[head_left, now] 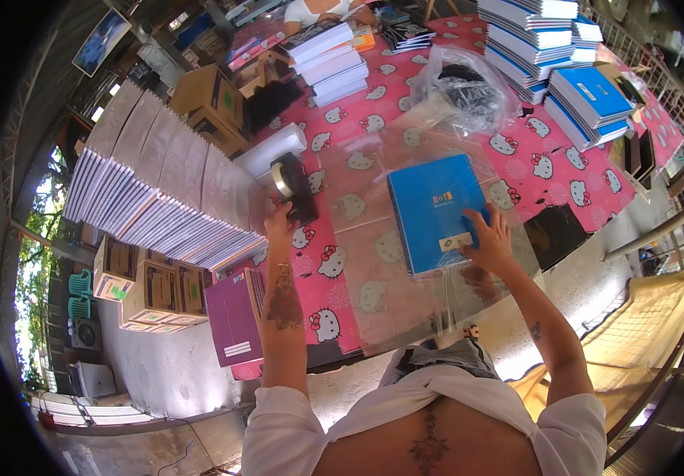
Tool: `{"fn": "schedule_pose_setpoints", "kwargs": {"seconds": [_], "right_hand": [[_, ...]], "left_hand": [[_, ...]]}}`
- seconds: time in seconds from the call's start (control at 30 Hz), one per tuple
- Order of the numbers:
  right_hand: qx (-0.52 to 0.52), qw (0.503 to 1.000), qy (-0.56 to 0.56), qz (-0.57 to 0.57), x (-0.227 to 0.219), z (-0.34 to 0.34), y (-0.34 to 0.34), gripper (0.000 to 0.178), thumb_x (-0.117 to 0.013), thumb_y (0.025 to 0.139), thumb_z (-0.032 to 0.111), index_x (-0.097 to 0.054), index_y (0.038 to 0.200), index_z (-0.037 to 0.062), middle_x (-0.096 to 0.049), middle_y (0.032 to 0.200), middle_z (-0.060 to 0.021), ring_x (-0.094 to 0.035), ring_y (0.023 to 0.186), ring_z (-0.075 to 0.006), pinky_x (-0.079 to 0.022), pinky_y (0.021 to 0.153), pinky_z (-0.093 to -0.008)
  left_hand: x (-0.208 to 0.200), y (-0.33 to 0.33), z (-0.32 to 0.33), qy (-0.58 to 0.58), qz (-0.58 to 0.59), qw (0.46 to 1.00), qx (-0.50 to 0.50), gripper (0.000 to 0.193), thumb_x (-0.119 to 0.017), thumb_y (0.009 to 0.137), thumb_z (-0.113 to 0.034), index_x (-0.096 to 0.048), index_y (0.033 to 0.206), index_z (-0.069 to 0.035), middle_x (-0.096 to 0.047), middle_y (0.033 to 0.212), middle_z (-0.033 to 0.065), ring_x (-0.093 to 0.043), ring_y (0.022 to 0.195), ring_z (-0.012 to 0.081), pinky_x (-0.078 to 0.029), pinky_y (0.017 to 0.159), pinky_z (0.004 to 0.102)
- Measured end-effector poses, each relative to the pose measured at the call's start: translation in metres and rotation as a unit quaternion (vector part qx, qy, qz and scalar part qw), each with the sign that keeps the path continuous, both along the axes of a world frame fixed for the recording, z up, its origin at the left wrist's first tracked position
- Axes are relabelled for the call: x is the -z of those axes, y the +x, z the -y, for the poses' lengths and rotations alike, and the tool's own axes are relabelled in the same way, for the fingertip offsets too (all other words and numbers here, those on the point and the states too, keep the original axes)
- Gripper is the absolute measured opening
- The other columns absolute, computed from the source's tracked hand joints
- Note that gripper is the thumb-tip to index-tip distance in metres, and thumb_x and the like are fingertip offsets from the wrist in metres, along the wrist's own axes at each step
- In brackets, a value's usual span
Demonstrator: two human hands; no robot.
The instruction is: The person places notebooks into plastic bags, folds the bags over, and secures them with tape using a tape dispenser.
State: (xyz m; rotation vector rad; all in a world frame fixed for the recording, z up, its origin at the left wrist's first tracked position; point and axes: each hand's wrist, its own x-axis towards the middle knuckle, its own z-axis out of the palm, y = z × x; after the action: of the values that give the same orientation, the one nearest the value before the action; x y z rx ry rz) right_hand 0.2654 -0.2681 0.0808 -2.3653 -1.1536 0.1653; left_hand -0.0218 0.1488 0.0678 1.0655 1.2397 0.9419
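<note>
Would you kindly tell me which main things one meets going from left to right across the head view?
Long bank of stacked greyish notebooks, black tape dispenser, blue rectangular spiral-bound notebook, short stack of blue-covered notebooks.

Right hand [491, 239] hides part of the blue notebook [431, 202]; frame top crops a co-worker [304, 11]

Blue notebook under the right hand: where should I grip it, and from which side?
Grip the blue notebook by its long right edge, coming from the right, where the right hand touches its cover. It lies flat with the spiral binding along its left side, so the right edge likely pinches cleaner. Avoid catching the clear plastic sheet beneath.
</note>
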Motion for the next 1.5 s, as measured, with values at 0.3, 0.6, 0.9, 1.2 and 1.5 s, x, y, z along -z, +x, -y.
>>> {"fn": "schedule_pose_setpoints", "kwargs": {"seconds": [0.3, 0.6, 0.9, 1.2, 1.5], "right_hand": [[-0.089, 0.995, 0.048, -0.009, -0.003, -0.003, -0.007, 0.065, -0.082, 0.070, 0.017, -0.055, 0.129, 0.0204, -0.049, 0.128, -0.0118, -0.046, 0.123, -0.0374, -0.039, 0.101, -0.0501], [-0.100, 0.992, 0.073, -0.020, 0.002, 0.004, 0.005, 0.048, -0.078, 0.073, 0.017, -0.062, 0.118, 0.0193, -0.052, 0.122, -0.0076, -0.050, 0.118, -0.0324, -0.041, 0.097, -0.0482], [-0.116, 0.991, 0.067, -0.017, 0.003, 0.007, 0.005, 0.035, -0.078, 0.073, 0.018, -0.066, 0.106, 0.0215, -0.052, 0.120, -0.0020, -0.050, 0.118, -0.0261, -0.042, 0.097, -0.0458], [0.027, 0.995, 0.097, -0.013, -0.024, -0.037, 0.015, 0.044, -0.079, 0.080, 0.023, -0.059, 0.118, 0.0124, -0.054, 0.125, -0.0115, -0.052, 0.120, -0.0295, -0.045, 0.099, -0.0463], [-0.064, 0.730, 0.374, -0.568, -0.002, -0.027, 0.098, 0.067, -0.077, 0.084, 0.010, -0.040, 0.139, 0.0073, -0.055, 0.124, -0.0138, -0.054, 0.118, -0.0240, -0.046, 0.100, -0.0387]], "left_hand": [[0.022, -0.049, 0.020, 0.126, -0.240, 0.963, -0.004, 0.014, -0.073, 0.085, -0.020, -0.072, 0.093, -0.008, -0.068, 0.079, 0.0028, -0.065, 0.069, 0.0192, -0.053, 0.063, 0.0327], [-0.083, 0.137, 0.208, 0.533, -0.194, 0.554, 0.609, 0.016, -0.075, 0.083, -0.024, -0.075, 0.084, -0.008, -0.071, 0.077, 0.0068, -0.065, 0.068, 0.0240, -0.049, 0.065, 0.0410], [-0.050, 0.202, 0.231, 0.440, -0.411, 0.458, 0.653, 0.027, -0.075, 0.083, -0.038, -0.071, 0.085, -0.011, -0.069, 0.076, 0.0023, -0.067, 0.084, 0.0282, -0.042, 0.079, 0.0418], [0.032, 0.109, 0.173, 0.423, -0.248, 0.861, 0.134, 0.062, -0.070, 0.089, -0.049, -0.056, 0.121, 0.001, -0.062, 0.115, 0.0232, -0.059, 0.105, 0.0366, -0.042, 0.097, 0.0504], [-0.037, 0.145, 0.235, 0.064, 0.093, 0.969, 0.218, 0.056, -0.076, 0.086, -0.019, -0.050, 0.130, 0.001, -0.061, 0.114, 0.0117, -0.060, 0.103, 0.0192, -0.049, 0.090, 0.0337]]}}
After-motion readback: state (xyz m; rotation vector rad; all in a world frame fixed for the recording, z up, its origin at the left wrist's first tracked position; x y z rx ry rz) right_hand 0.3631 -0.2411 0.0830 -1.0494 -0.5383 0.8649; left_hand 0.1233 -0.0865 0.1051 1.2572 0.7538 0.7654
